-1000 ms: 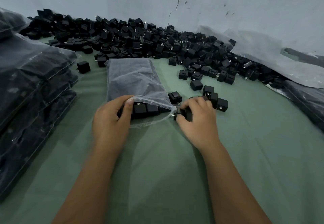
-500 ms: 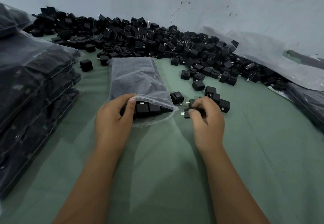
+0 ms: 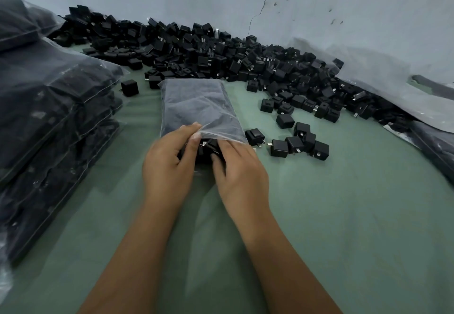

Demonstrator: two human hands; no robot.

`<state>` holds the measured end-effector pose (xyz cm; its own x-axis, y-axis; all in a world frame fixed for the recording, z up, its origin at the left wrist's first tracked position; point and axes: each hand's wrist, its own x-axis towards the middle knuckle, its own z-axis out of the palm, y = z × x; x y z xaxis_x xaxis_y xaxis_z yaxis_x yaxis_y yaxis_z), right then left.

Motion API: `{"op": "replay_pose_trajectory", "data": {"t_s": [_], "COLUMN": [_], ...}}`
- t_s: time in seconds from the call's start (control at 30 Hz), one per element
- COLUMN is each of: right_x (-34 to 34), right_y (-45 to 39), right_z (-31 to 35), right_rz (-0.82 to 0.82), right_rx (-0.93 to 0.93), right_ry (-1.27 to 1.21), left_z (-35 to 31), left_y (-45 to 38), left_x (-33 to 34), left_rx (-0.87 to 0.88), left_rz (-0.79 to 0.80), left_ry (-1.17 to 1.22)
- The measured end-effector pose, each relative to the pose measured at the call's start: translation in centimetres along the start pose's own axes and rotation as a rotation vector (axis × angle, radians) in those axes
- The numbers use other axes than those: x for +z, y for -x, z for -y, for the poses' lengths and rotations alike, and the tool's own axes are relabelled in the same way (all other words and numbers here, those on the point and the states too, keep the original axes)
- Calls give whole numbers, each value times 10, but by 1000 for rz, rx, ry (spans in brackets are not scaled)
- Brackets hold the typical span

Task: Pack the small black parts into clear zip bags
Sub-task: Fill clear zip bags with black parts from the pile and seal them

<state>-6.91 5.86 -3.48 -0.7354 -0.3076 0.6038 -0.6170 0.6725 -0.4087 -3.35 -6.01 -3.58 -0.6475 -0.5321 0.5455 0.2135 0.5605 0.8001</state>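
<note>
A: What is seen from the head camera?

B: A clear, soft plastic zip bag (image 3: 196, 107), nearly full of dark parts, is seen lying on the green cloth-covered table (image 3: 344, 215). Its long side runs away from the person, toward the wall. Its open mouth is at the near end, right by both hands.

A: How is the left hand (image 3: 167, 166) held?

B: The top lip of the bag's mouth is pinched and lifted by its thumb and fingers.

A: And the right hand (image 3: 239, 168)?

B: Its fingers are pushed into the mouth, under the lifted lip. A small black square part (image 3: 208, 148) with metal prongs is touched there, just inside the mouth. It cannot be told whether the part is gripped or only pushed.

A: Where are the other parts?

B: A few loose black square parts (image 3: 298, 141) are lying just to the right of the bag's mouth. The right hand is nearer to them. A big pile of black parts (image 3: 221, 55) is heaped farther back, along the pale wall. A stack of filled clear bags (image 3: 54, 117) is kept on the left.

A: What is the next move turned on?

B: Most likely, the part must be slid straight ahead, along the bag's long side. The mouth should be kept lifted by the left hand.
</note>
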Motion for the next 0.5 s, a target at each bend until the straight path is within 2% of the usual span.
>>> {"op": "replay_pose_trajectory", "data": {"t_s": [0.23,0.4,0.5], "right_x": [-12,-9,-1], "right_y": [7,6,2], "right_z": [-7,-7,2], "right_rz": [214,330,346], "right_rx": [-35,-47,-52], "right_ry": [-102,-13,43], "left_z": [2,4,5], "left_y": [0,0,1], "left_x": [-2,0,0], "left_rx": [-12,27,86], "left_rz": [15,8,-2], "left_ry": [-3,-2,-18]}}
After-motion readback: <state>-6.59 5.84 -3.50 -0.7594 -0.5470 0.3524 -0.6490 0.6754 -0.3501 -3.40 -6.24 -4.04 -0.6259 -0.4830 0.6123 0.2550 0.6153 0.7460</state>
